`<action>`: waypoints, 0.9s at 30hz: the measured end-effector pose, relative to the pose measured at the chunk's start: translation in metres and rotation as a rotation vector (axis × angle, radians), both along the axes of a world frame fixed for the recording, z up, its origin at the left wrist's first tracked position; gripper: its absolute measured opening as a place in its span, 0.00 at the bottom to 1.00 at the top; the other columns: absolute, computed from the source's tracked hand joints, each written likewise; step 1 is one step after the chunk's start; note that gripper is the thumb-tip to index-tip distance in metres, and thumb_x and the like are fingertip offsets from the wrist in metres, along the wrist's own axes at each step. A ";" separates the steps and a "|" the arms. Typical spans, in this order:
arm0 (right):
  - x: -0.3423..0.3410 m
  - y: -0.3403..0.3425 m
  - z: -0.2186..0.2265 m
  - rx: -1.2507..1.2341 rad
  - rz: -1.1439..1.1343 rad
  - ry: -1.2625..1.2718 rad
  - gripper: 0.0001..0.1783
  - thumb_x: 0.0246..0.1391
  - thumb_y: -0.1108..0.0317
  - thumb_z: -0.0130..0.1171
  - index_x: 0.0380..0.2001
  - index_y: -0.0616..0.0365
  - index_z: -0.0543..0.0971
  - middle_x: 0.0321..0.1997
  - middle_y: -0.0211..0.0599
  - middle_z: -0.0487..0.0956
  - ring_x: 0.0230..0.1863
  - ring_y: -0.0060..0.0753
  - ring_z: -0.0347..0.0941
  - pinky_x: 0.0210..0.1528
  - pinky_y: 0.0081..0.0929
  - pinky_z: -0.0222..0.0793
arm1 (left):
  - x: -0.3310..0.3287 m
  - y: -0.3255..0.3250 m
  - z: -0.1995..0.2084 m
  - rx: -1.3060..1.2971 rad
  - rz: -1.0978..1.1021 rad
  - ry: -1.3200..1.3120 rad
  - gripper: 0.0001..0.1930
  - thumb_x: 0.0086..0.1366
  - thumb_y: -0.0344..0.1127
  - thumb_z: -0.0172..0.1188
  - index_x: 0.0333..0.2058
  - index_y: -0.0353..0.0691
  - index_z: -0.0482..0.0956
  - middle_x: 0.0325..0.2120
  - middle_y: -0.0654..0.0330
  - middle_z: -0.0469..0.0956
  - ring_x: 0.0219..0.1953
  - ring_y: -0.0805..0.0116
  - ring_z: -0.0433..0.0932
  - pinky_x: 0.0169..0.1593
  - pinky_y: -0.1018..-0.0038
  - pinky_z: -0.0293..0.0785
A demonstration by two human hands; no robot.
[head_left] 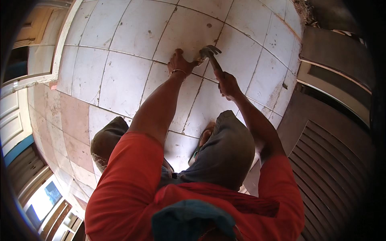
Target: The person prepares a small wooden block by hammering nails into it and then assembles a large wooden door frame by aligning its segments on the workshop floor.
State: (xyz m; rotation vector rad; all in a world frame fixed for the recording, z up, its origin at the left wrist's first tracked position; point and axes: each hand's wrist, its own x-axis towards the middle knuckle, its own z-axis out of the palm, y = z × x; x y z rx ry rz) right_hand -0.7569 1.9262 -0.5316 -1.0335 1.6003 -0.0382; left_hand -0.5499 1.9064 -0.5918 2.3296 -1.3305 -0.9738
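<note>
My right hand [228,86] is wrapped round the wooden-looking handle of a claw hammer [215,66]. The hammer's dark head tilts up and to the left, its claw pointing right. Just left of that head is my left hand [181,65], low over the white floor tiles [161,34], a thin bracelet at its wrist. Fingertips of this hand point right and meet close beside the hammer head. A small pale bit shows there, too small to name, and the hammer partly hides it. Some of the left fingers rest bent toward the floor.
A brown louvered panel [325,176] leans along the right side, near a dark board [333,50]. At the left stand a pale frame [60,48] and a white panelled door [14,120]. My bent knees [225,148] flank the tiles below my hands.
</note>
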 end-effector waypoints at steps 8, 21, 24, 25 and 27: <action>-0.022 0.025 -0.034 -0.607 0.378 0.237 0.31 0.59 0.39 0.46 0.33 0.62 0.74 0.25 0.52 0.78 0.31 0.58 0.77 0.35 0.44 0.70 | 0.006 0.006 0.015 -0.080 -0.155 0.014 0.50 0.34 0.53 0.79 0.54 0.44 0.62 0.53 0.51 0.69 0.55 0.52 0.69 0.57 0.61 0.67; -0.020 0.031 -0.057 -0.647 0.374 0.281 0.32 0.58 0.35 0.46 0.30 0.59 0.72 0.20 0.42 0.75 0.21 0.34 0.73 0.24 0.37 0.69 | 0.030 0.004 -0.012 -0.085 -0.216 0.254 0.38 0.43 0.39 0.72 0.54 0.42 0.64 0.42 0.51 0.73 0.46 0.56 0.73 0.50 0.65 0.71; 0.011 0.004 -0.002 0.064 0.058 -0.014 0.35 0.55 0.29 0.43 0.26 0.54 0.69 0.15 0.30 0.69 0.14 0.24 0.66 0.16 0.29 0.64 | 0.031 0.014 -0.023 -0.056 -0.118 0.304 0.34 0.45 0.36 0.68 0.53 0.44 0.66 0.40 0.52 0.73 0.42 0.56 0.75 0.48 0.65 0.72; 0.007 0.013 -0.020 0.011 -0.165 -0.190 0.34 0.55 0.29 0.45 0.25 0.53 0.69 0.15 0.29 0.68 0.13 0.24 0.65 0.15 0.28 0.64 | 0.025 0.008 -0.022 -0.088 -0.133 0.264 0.32 0.46 0.38 0.68 0.51 0.44 0.68 0.40 0.52 0.73 0.42 0.56 0.75 0.48 0.65 0.72; 0.012 0.019 -0.010 0.008 -0.345 -0.252 0.32 0.56 0.32 0.47 0.26 0.53 0.69 0.14 0.28 0.68 0.13 0.24 0.64 0.15 0.28 0.64 | 0.022 0.003 -0.019 -0.122 -0.110 0.213 0.30 0.46 0.40 0.69 0.50 0.44 0.70 0.40 0.52 0.73 0.42 0.55 0.75 0.48 0.65 0.72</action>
